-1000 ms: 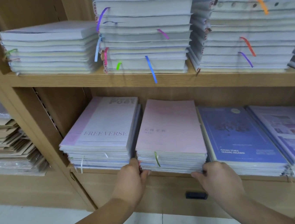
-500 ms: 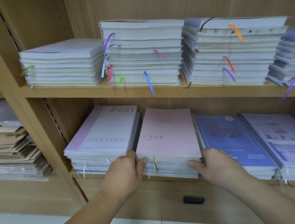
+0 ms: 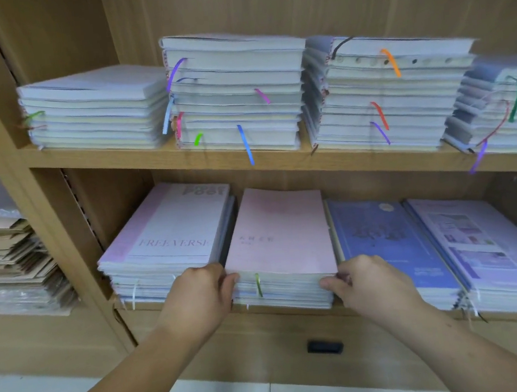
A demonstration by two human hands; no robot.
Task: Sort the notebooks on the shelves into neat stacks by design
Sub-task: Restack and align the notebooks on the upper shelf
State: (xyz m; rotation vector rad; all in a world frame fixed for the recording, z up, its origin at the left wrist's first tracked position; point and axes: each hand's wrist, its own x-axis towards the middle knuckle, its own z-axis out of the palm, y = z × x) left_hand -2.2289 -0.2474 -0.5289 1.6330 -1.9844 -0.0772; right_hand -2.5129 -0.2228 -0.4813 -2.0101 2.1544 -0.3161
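A stack of pink-covered notebooks [image 3: 279, 235] lies on the lower shelf [image 3: 283, 310]. My left hand [image 3: 197, 294] grips its front left corner, fingers curled round the side. My right hand [image 3: 367, 283] grips the front right corner, thumb on the front edge. Left of it lies a stack topped by a "FREEVERSE" cover [image 3: 171, 234]. To the right lie a blue-covered stack [image 3: 388, 242] and a lilac picture-covered stack [image 3: 487, 240].
The upper shelf [image 3: 162, 156] carries several stacks of white notebooks with coloured ribbon markers [image 3: 233, 95]. A bay at the left holds brown paper items [image 3: 6, 253]. A black handle [image 3: 324, 346] sits on the panel below. Tiled floor lies beneath.
Both hands have slid up from the base of the pink stack to its front corners. The view has tilted upward, showing more of the upper shelf.
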